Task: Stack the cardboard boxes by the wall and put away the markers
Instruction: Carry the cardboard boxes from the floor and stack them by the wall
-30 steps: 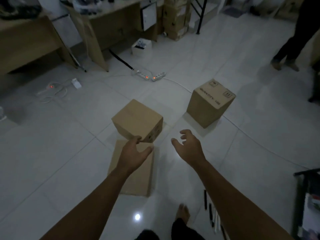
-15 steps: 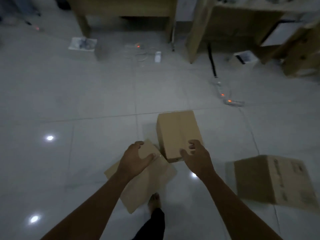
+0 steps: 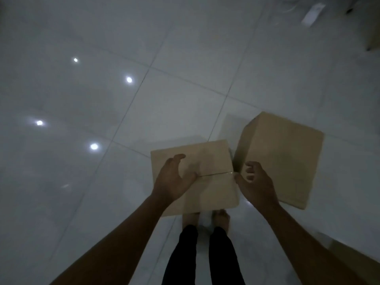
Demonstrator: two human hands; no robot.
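Two plain cardboard boxes stand on the tiled floor in front of my feet. The nearer box [image 3: 209, 157] has a taped seam across its top. My left hand [image 3: 173, 178] lies on that top with fingers spread. My right hand [image 3: 256, 184] hovers at the box's right edge, fingers apart, its thumb at the seam's end. The larger box [image 3: 283, 159] stands just right of it, turned at an angle. A corner of a third box [image 3: 362, 264] shows at the lower right behind my right forearm. No markers are in view.
The glossy white tile floor [image 3: 102, 99] reflects several ceiling lights at the left. A white power adapter [image 3: 312, 14] lies at the top right, beside a wooden furniture leg [image 3: 373, 33]. My bare feet [image 3: 205, 220] stand right behind the nearer box.
My view has swung down and left, so the desks and cables left the frame. Both hands have come over the nearer box; the left hand now rests on its top.
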